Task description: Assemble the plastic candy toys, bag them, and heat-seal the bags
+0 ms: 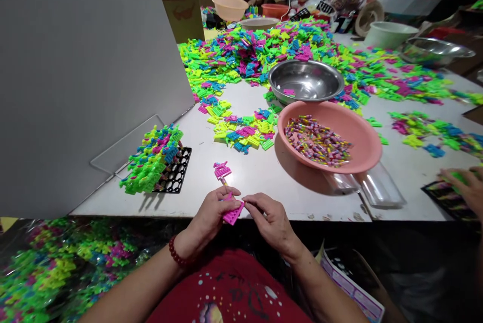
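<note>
The left hand [209, 214] clamps its grip on a pink piece [233, 215] at the counter's [264, 174] near edge, seemingly steadying it for the right hand [272, 221], whose grip is together at its corner, contents unclear. Rack [179, 174] and pink bowl [364, 137] flank them, probably for easy reach.

The near piece [233, 216] is bright pink plastic, flat and squarish, with small openings across its face. It is pinched in the left fingers [225, 207], tilted, over the front edge of the surface [264, 177]; the thumb covers part of it. The right fingers [253, 202] come together at its right corner, and whether they grip it is unclear. Just beyond the left fingers is the far piece [222, 170], also pink, with a ridged body and an uneven, knobbly top. A slim tube [224, 181] runs from it toward the left fingers, its near end hidden.
</note>
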### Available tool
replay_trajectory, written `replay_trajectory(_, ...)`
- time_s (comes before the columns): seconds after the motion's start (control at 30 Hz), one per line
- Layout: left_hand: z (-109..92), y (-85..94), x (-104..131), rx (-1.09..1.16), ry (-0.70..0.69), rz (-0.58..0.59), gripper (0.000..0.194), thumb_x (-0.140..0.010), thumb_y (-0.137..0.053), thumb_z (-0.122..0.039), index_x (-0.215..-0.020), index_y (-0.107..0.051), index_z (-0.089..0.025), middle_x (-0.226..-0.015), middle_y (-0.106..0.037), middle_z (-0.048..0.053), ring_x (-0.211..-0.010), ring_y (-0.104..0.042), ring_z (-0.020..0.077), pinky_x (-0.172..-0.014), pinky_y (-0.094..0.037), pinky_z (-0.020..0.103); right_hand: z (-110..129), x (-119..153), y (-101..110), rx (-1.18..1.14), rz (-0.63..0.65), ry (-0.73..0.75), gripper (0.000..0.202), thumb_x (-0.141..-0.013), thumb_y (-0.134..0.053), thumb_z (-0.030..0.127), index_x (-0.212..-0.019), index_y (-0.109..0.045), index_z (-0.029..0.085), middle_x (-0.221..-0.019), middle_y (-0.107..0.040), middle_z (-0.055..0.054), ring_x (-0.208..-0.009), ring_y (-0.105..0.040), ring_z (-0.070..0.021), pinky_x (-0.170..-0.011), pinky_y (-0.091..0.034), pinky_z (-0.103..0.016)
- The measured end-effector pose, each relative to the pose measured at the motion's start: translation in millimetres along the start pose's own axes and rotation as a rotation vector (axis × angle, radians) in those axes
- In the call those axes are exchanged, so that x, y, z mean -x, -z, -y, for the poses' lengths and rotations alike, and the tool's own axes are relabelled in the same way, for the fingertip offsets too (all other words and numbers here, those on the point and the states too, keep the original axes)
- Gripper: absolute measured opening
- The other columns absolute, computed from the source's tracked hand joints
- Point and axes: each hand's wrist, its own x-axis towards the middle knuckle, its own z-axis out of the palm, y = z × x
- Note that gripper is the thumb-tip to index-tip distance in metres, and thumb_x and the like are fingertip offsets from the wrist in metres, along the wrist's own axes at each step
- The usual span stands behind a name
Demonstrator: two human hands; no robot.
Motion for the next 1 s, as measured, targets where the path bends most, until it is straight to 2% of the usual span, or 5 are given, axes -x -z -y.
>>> replay_trajectory(0.1, 4.8, -3.2, 2.8, -0.116, -0.167, -0.071, 0.039, -0.061, -0.082, -0.026, -0.094, -0.064, -0.015, -0.068, -0.058, -0.003, -0.057, -0.050, 0.0080, -0.055, -0.038, 0.018, -2.0, 2.1, 0.7, 0.008, -0.010, -0.019, 0.017, -0.096, -0.054, 0.021, -0.100, -0.071, 0.019, -0.092, -0.070, -0.005, -0.086, -0.065, -0.0157, -0.079, -0.048, -0.026)
replay_trajectory(0.23, 12.8, -3.9, 0.0, 0.033, -0.023, -0.012, 0.044, -0.055, -0.083, -0.027, -0.092, -0.062, -0.014, -0.067, -0.058, -0.002, -0.056, -0.050, 0.0092, -0.053, -0.037, 0.019, -3.7, 2.2, 2.7, -0.034, 0.041, -0.085, 0.017, -0.095, -0.054, 0.021, -0.097, -0.070, 0.019, -0.091, -0.071, -0.004, -0.084, -0.065, -0.0155, -0.078, -0.048, -0.026)
replay_trajectory(0.4, 17.4, -2.6, -0.9, -0.122, -0.206, -0.120, 0.039, -0.061, -0.081, -0.027, -0.095, -0.064, -0.015, -0.074, -0.060, -0.001, -0.063, -0.052, 0.0091, -0.060, -0.040, 0.019, -4.3, 2.1, 3.7, -0.031, 0.073, -0.111, 0.018, -0.095, -0.052, 0.022, -0.098, -0.069, 0.019, -0.088, -0.069, -0.003, -0.080, -0.062, -0.0153, -0.075, -0.046, -0.027)
replay_trajectory(0.6, 15.4, 1.3, -2.3, -0.062, -0.051, -0.023, 0.044, -0.057, -0.082, -0.027, -0.094, -0.062, -0.014, -0.066, -0.056, -0.003, -0.054, -0.049, 0.0085, -0.053, -0.037, 0.019, -9.1, 2.4, 4.4, -0.075, 0.167, -0.177, 0.017, -0.094, -0.052, 0.024, -0.095, -0.068, 0.018, -0.076, -0.065, 0.000, -0.064, -0.055, -0.0126, -0.062, -0.041, -0.025)
replay_trajectory(1.0, 19.8, -7.4, -12.4, -0.011, -0.069, -0.030, 0.027, -0.065, -0.076, -0.027, -0.082, -0.058, -0.015, -0.065, -0.055, -0.003, -0.056, -0.047, 0.0082, -0.051, -0.035, 0.019, -9.4, -1.7, 4.9, 0.400, 0.142, 0.113, 0.041, -0.086, -0.069, 0.052, -0.104, -0.064, 0.016, -0.083, -0.065, -0.006, -0.077, -0.059, -0.0211, -0.071, -0.044, -0.033)
